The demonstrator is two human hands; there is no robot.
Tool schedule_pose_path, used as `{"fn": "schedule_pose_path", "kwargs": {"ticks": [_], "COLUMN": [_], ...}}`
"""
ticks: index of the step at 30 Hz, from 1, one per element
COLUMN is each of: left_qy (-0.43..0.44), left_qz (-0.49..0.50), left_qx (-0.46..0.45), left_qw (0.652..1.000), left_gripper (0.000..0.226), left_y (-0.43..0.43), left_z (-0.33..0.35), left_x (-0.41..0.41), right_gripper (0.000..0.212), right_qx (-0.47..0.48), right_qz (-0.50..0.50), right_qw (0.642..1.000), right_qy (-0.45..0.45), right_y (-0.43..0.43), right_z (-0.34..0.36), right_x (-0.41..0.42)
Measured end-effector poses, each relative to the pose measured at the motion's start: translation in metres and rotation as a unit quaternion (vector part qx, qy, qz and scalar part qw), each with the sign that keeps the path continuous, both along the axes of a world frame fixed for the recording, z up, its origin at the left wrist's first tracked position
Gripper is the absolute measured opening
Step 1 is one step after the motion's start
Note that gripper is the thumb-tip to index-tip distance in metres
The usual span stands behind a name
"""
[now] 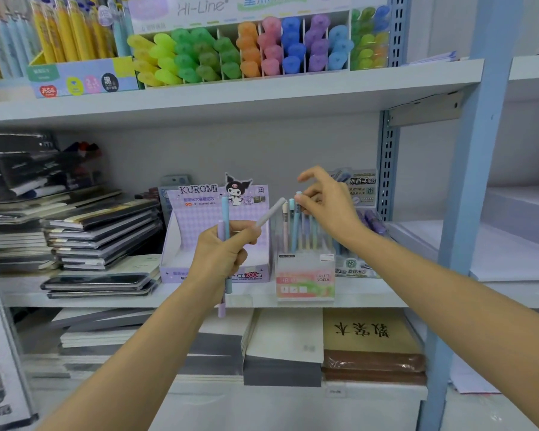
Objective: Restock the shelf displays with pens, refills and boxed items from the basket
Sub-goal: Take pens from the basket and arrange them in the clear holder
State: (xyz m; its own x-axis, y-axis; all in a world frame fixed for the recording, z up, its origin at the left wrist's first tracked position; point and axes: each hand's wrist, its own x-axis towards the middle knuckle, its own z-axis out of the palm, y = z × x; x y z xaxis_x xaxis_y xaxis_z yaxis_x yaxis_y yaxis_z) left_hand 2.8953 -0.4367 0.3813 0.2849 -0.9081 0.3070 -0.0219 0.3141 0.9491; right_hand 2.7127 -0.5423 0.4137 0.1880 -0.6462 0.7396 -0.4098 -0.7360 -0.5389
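Head cam: right hand (327, 209) pinches a blue pen (297, 213) top at the clear holder (305, 275); seat it straight down w/o tipping neighbours. Left hand (223, 253), at 9 o'clock, fist closed on spare pens (225, 213), grip firm.

On the middle shelf (199, 298), stacked notebooks (100, 237), a purple Kuromi box (181, 262) and a clear pen holder (305, 279) are displayed side by side.

Lighting: bright, even, overhead; soft shadow beneath upper shelf (231, 98). Image: wide-angle bowing at edges; left notebook stacks (75, 231) and corners blurred; centre fairly sharp.
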Motion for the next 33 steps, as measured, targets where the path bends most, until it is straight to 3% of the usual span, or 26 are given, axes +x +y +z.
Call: {"fn": "schedule_pose_path", "kwargs": {"ticks": [4,9,11,13,15,17,23,27,30,33], "left_qy": [-0.009,-0.029,-0.031,-0.033,-0.034,-0.030,0.065,0.112,0.116,0.043], "left_qz": [-0.005,0.003,0.009,0.010,0.005,-0.016,-0.089,-0.065,-0.033,-0.017], "left_qx": [-0.008,-0.010,-0.009,-0.008,-0.009,-0.018,-0.047,-0.070,-0.076,-0.077], "left_qw": [1.000,1.000,0.999,0.999,0.999,0.999,0.993,0.989,0.990,0.996], "left_gripper": [0.006,0.008,0.011,0.011,0.012,0.014,0.041,0.008,0.009,0.012], "left_y": [-0.001,-0.001,-0.002,-0.002,-0.002,0.000,0.006,0.007,0.009,0.013], "left_z": [-0.002,-0.002,-0.002,-0.001,0.000,0.004,0.017,0.017,0.017,0.018], "left_x": [0.004,0.006,0.006,0.004,0.001,-0.001,-0.004,-0.015,-0.021,-0.023], "right_gripper": [0.005,0.018,0.020,0.022,0.020,0.017,0.017,0.013,0.014,0.018], "right_qx": [-0.066,-0.010,-0.018,0.011,0.075,0.093,0.102,0.135,0.140,0.100], "right_qz": [-0.077,-0.100,-0.065,0.044,0.172,0.222,0.239,0.256,0.291,0.253], "right_qw": [0.994,0.986,0.995,0.999,0.982,0.968,0.965,0.957,0.944,0.959], "right_qy": [0.047,0.132,0.073,0.011,0.027,0.073,-0.022,0.009,0.071,0.081], "right_y": [-0.006,-0.010,-0.002,0.011,0.023,0.030,0.031,0.036,0.043,0.049], "right_z": [-0.004,-0.005,-0.001,0.007,0.012,0.010,0.003,-0.007,-0.009,-0.004], "right_x": [0.004,0.002,0.000,-0.004,-0.009,-0.014,-0.038,-0.038,-0.036,-0.033]}}
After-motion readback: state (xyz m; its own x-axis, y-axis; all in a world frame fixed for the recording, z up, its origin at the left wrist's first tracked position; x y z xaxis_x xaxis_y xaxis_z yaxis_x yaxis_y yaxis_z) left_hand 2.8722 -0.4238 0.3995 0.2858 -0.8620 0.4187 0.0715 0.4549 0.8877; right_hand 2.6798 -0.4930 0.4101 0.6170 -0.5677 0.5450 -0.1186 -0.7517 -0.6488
